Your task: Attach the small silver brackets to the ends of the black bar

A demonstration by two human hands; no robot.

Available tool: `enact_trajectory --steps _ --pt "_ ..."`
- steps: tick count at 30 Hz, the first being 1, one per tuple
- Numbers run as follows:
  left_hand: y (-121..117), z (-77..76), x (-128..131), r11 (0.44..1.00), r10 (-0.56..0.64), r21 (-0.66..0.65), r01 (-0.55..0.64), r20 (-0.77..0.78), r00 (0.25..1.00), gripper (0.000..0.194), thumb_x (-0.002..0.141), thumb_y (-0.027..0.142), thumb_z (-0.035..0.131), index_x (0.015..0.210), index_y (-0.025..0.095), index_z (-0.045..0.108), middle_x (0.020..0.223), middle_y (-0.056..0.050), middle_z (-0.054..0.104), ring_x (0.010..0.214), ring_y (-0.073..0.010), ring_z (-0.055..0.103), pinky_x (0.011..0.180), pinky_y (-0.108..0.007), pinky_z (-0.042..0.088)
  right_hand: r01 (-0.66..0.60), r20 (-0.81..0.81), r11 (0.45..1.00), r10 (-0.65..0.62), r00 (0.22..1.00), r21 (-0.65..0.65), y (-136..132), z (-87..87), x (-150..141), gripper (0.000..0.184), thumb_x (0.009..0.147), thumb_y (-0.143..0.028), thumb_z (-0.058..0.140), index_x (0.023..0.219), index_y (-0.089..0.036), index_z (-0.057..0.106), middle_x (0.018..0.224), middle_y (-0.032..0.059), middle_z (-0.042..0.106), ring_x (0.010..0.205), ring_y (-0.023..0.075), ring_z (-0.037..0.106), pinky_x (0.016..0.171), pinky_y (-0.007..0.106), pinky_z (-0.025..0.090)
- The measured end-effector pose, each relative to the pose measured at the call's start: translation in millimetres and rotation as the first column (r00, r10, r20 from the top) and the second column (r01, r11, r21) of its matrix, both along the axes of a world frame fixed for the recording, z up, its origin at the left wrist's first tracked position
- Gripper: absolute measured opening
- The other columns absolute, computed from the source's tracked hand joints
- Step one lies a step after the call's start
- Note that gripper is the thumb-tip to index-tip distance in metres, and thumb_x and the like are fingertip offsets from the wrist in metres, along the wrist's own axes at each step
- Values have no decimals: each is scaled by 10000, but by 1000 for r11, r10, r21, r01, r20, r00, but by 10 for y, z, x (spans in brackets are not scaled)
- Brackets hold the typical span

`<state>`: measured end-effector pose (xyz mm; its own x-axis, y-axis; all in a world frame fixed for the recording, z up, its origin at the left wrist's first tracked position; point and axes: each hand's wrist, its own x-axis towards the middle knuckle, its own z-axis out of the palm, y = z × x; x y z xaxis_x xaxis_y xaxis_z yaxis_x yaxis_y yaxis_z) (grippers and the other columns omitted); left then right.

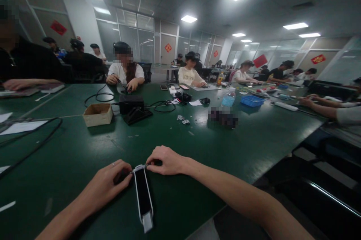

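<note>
On the green table in front of me lies a long, narrow object with a white frame and a dark middle (144,193). A pale, partly see-through tab (147,222) sticks out at its near end. My left hand (115,177) pinches a small bit at the left side of the object's far end, thumb and forefinger together. From the other side, my right hand (164,161) pinches a small part at the right of the same end. What exactly lies between the fingertips is too small to make out. The exact kind of the object does not show.
Beyond my hands stand a cardboard box (97,114), a black device with cables (131,104), small metallic scraps (183,119), a bottle with blue liquid (228,98) and a blue basket (252,101). Several people sit around the table. A black cable (42,151) runs at left.
</note>
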<state>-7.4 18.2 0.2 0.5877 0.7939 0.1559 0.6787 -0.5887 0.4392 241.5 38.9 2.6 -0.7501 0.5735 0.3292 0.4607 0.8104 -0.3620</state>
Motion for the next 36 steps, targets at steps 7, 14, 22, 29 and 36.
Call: enact_trajectory --steps 7,14,22,29,36 --pt "16 -17 -17 1000 -28 13 28 32 999 337 897 460 423 949 222 657 848 -21 673 701 -164 627 643 -247 505 -4 66 1000 2 998 21 -30 42 -13 248 915 -322 537 979 -123 671 868 41 664 796 125 546 758 260 407" --pt "12 -15 -25 999 -38 -4 38 42 998 336 917 453 414 977 234 662 910 -31 687 794 -178 648 724 -264 526 186 19 979 -189 982 88 134 91 120 303 936 -381 487 1010 -136 649 951 62 653 873 148 545 796 292 398" --pt "-24 -10 -17 1000 -4 -10 5 100 995 371 901 499 423 971 228 666 895 -32 683 762 -184 645 690 -285 531 874 -36 432 -892 451 223 896 -102 1033 326 900 -325 484 1149 -143 591 1195 149 526 1127 265 408 923 389 329" --pt "-53 31 4 1000 8 5 -8 90 996 336 908 467 428 958 236 667 879 -25 678 735 -167 625 679 -264 507 957 45 268 -963 265 113 1184 -295 1480 393 864 -399 483 1160 -160 583 1180 137 546 1100 272 459 905 380 332" --pt "-64 85 7 999 -16 -40 17 22 1000 314 925 437 426 984 219 646 896 -32 654 736 -162 612 685 -267 488 939 80 328 -944 320 107 1255 -354 1555 340 879 -191 409 1168 -144 583 1119 129 603 1030 223 521 852 313 350"
